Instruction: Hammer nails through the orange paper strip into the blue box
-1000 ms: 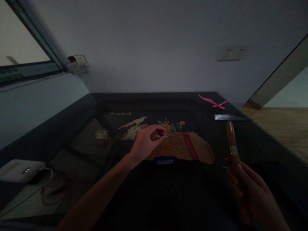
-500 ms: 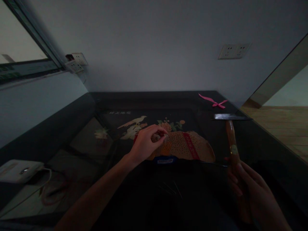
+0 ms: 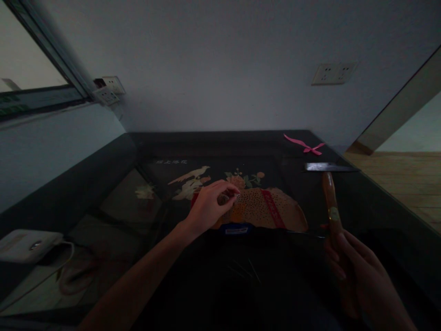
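Note:
My left hand (image 3: 211, 202) is closed in a pinch, thumb against forefinger, over a tan piece (image 3: 253, 207) peppered with dark dots. A tiny shiny bit shows at the fingertips, too small to name. The tan piece has a rounded right end and a red band (image 3: 274, 209) with lettering across it. A blue label-like patch (image 3: 236, 229) lies along its near edge. Off to the right, my right hand (image 3: 358, 271) is wrapped round the wooden handle of a hammer (image 3: 330, 193). The hammer's dark metal head is raised, away from the tan piece.
Several thin, needle-like pieces (image 3: 254, 271) lie on the dark tabletop (image 3: 220, 142) in front of me. A pink ribbon (image 3: 310, 149) rests at the back right. On the left sits a white device (image 3: 31, 246) with a cable. Wall sockets (image 3: 333, 73) are above the table.

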Tool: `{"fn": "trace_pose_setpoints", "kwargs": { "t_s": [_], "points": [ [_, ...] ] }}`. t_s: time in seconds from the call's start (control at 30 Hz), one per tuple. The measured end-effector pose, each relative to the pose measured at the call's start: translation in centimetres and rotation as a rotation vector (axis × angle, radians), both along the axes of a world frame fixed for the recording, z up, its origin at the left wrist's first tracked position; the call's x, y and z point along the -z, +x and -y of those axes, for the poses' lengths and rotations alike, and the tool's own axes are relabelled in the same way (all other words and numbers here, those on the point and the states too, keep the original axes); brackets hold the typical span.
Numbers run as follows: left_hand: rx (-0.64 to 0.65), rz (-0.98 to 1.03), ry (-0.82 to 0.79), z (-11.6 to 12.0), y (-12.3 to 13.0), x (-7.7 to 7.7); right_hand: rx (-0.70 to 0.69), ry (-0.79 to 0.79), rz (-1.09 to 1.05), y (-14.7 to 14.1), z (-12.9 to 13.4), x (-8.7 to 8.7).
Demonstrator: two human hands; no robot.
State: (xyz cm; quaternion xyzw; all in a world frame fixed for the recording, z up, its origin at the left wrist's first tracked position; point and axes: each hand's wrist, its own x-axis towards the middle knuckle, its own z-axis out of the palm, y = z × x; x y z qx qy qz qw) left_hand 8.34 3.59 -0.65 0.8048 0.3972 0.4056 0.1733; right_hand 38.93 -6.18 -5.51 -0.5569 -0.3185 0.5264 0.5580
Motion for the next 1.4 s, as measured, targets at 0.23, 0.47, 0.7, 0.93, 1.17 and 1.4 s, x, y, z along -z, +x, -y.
{"fn": "trace_pose_setpoints", "kwargs": {
  "t_s": [0.23,0.47,0.7,0.93,1.17,1.4],
  "points": [
    [-0.030,0.023,-0.024,-0.3,-0.1,0.6,0.029,0.030,0.054,0.0,-0.1,0.0],
    [-0.038,0.010,-0.086,-0.4,-0.5,1.2,0.009,0.099,0.373,1.2,-0.2,-3.3],
    [-0.084,-0.055,-0.132,-0.5,-0.5,1.4,-0.292,0.300,1.080,0.3,-0.6,-9.8],
    [-0.112,-0.056,-0.193,-0.6,-0.4,1.5,-0.363,0.538,1.354,-2.2,-1.2,-11.7],
    [-0.109,-0.061,-0.229,-0.4,-0.3,1.3,-0.419,0.555,1.465,-1.6,-1.3,-10.5],
    [-0.128,-0.065,-0.298,-0.4,-0.3,1.4,-0.497,0.533,1.461,-2.1,-1.3,-10.5]
  ]
}}
